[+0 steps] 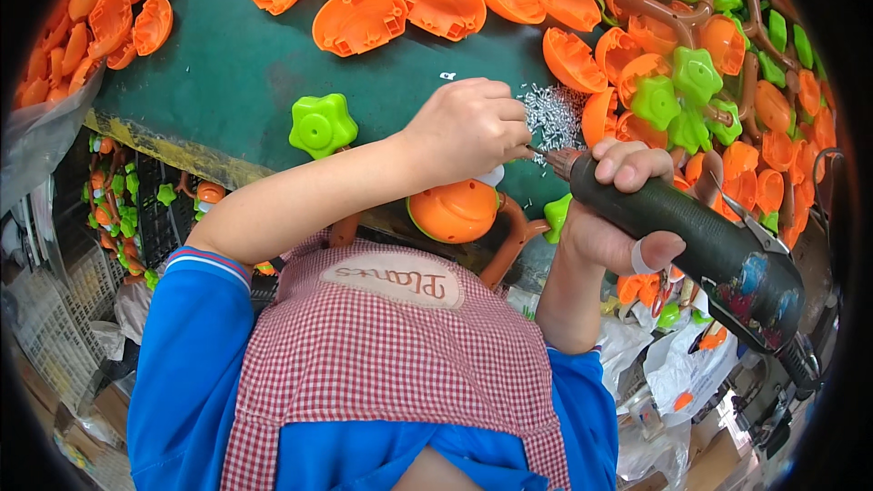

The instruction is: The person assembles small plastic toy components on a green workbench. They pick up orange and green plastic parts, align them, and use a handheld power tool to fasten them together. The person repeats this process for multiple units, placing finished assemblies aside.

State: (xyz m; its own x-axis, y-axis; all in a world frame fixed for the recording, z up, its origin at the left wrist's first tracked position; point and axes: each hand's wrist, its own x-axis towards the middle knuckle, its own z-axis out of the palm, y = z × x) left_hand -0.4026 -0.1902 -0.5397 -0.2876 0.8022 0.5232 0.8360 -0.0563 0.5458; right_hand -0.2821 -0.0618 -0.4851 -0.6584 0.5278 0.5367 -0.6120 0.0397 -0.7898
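Observation:
My right hand [618, 209] is wrapped round a black electric screwdriver [673, 218], whose bit end points left. Close to that tip, my left hand [475, 127] is closed, its fingers pinched together. What they hold, if anything, is too small to make out. Just beyond both hands lies a heap of small silvery screws [555, 115] on the green tabletop. Below my left wrist rests a toy piece with an orange dome [453, 211] and a brown branch-like arm [512, 241]. A green star-shaped knob [322, 125] shows beside my left forearm, and another green knob [556, 216] near my right hand.
Orange half shells [359, 20] line the far side of the green table [218, 45]. A pile of orange, green and brown parts [696, 77] rises at the right. More orange shells [86, 27] fill the far left. Crates [68, 300] and plastic bags [691, 359] stand below table height.

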